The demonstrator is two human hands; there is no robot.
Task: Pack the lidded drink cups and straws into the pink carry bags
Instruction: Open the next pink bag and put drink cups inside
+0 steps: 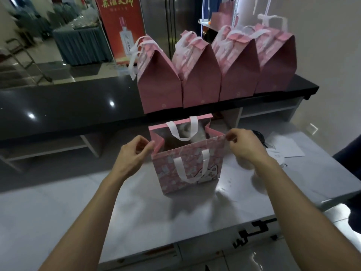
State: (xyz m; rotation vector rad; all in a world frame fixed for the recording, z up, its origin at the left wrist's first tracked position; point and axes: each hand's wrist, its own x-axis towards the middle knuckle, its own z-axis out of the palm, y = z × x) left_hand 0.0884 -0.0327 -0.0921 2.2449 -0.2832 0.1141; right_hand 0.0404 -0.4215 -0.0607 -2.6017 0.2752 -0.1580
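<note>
An open pink carry bag (pixel 187 169) with white handles and a cartoon print stands on the grey worktop (pixel 175 216). My left hand (pixel 132 153) pinches the bag's top left corner. My right hand (pixel 244 143) pinches its top right corner. Inside the bag something pale and round (pixel 184 132) shows, blurred. A lidded drink cup (pixel 246 163) stands just right of the bag, mostly hidden behind my right wrist. No straws can be made out.
Several closed pink bags (pixel 199 81) stand in a row on the black counter (pixel 58 108) behind. Papers (pixel 285 145) lie at the right of the worktop. A red banner (pixel 121 26) stands beyond the counter.
</note>
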